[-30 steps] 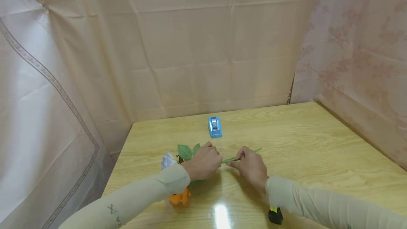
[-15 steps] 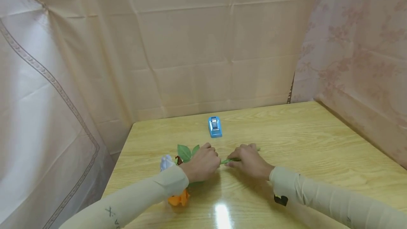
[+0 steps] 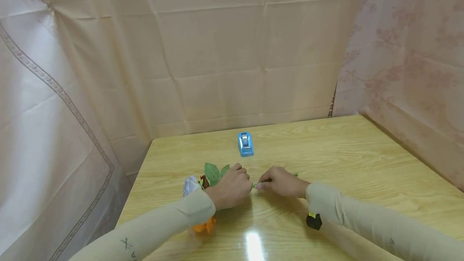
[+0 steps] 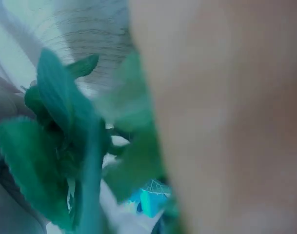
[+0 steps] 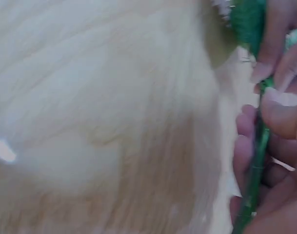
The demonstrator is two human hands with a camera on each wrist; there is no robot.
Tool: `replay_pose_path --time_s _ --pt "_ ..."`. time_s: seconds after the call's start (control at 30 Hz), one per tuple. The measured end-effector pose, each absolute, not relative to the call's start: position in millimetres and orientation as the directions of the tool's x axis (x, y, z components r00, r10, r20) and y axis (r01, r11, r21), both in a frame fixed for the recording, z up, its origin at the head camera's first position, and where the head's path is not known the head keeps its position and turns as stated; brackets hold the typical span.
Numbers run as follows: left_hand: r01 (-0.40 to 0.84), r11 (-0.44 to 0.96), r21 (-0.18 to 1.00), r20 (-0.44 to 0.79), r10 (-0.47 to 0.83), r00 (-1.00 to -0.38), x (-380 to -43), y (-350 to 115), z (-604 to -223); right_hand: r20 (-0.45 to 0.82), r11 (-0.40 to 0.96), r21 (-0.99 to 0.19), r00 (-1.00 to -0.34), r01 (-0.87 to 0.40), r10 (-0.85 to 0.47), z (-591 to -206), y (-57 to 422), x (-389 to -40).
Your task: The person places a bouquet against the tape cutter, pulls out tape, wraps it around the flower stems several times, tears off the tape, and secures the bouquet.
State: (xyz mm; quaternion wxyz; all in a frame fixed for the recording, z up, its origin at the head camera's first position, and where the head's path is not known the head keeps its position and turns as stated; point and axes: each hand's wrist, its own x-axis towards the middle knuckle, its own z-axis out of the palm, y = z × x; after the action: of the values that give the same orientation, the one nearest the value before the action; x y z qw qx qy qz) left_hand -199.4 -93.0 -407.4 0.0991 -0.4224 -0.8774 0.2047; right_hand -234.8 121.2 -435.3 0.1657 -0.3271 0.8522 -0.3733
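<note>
My left hand [image 3: 232,187] grips a bunch of artificial flowers just below the blooms. A pale lilac flower [image 3: 190,185], a dark red one [image 3: 204,181] and an orange one [image 3: 206,225] stick out on its left, with green leaves [image 3: 212,171] behind. Thin green stems [image 5: 256,170] run rightward out of that fist. Close beside it, my right hand [image 3: 282,182] pinches the stems between thumb and fingers, its other fingers curled around them in the right wrist view. The stem ends [image 3: 295,174] poke out past the right hand. Blurred leaves [image 4: 29,165] fill much of the left wrist view.
A blue tape dispenser [image 3: 245,145] stands on the wooden table [image 3: 344,152], beyond the hands. Under the right sleeve shows a small black piece with a yellow patch [image 3: 313,221]. Cloth curtains [image 3: 217,51] hang behind the table and along both sides.
My right hand has turned over the stems and its fingers cover more of them. The right forearm and the black piece under it have risen slightly. The left hand stays nearly still.
</note>
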Motion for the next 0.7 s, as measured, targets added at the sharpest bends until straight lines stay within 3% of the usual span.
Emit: replay_pose_path --time_s 0.23,0.7 --pt "0.694 0.519 -0.499 0.012 0.805 -0.593 -199.0 -93.8 -410.0 -0.226 0.495 -0.851 -0.727 -0.178 -0.649 -426.9 122.7 -237.5" --pt "0.686 0.519 -0.51 -0.029 0.787 -0.616 -196.6 -92.8 -408.4 -0.225 0.507 -0.855 -0.797 -0.115 -0.56 -432.5 114.6 -230.4"
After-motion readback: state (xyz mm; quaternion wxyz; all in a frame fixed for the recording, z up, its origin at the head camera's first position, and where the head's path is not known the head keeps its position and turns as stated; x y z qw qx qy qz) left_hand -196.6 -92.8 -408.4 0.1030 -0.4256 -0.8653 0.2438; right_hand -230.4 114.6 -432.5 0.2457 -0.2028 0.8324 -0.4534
